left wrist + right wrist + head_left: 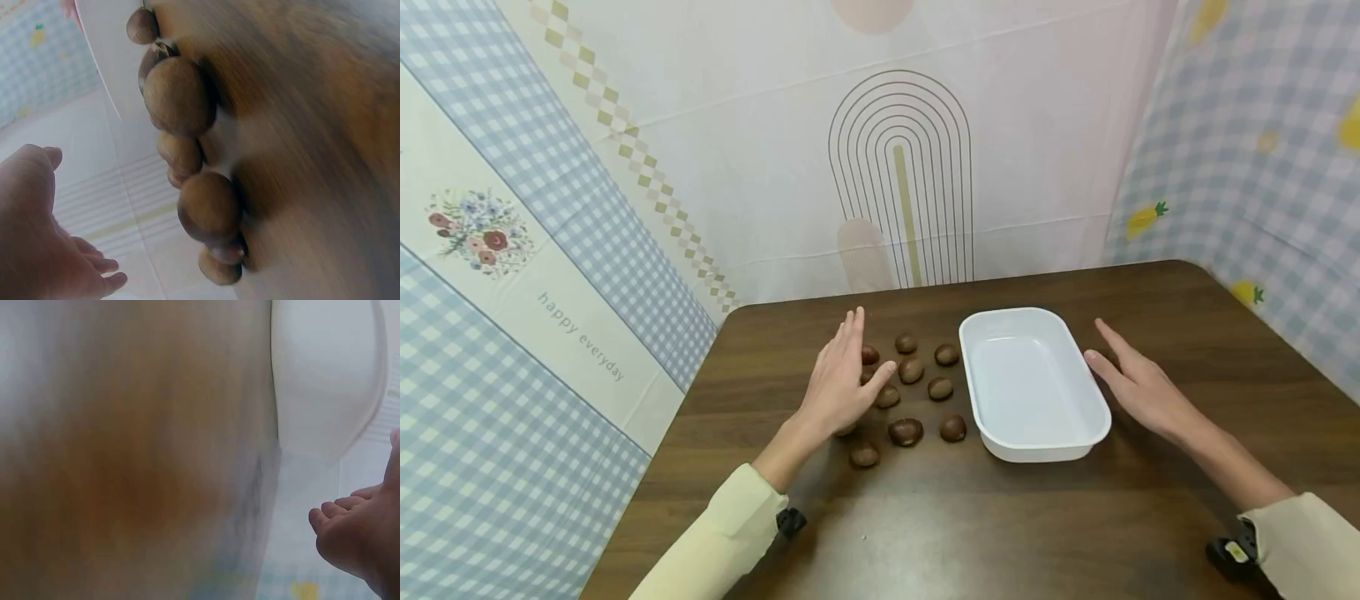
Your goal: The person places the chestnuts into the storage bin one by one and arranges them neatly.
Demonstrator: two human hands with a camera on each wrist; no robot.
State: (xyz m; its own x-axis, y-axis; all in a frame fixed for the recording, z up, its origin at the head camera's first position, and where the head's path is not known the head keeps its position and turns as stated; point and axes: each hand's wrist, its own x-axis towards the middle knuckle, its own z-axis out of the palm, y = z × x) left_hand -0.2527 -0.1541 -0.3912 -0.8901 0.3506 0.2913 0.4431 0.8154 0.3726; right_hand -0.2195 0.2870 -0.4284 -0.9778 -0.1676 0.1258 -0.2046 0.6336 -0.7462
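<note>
Several glossy brown chestnuts lie loosely spread over the middle of the wooden table. My left hand is held over the left side of this group, fingers straight and thumb apart, partly hiding a few of them. In the left wrist view, chestnuts line up beside the hand, which holds nothing. Right of the chestnuts stands a white rectangular tray with nothing inside. Beyond its right side is my right hand, fingers extended, thumb near the rim. The right wrist view shows the tray's outer wall past that hand.
The dark wooden table ends at a back edge against a printed cloth backdrop. Blue checked cloth hangs at left and right. Black wrist devices sit at both cream sleeves.
</note>
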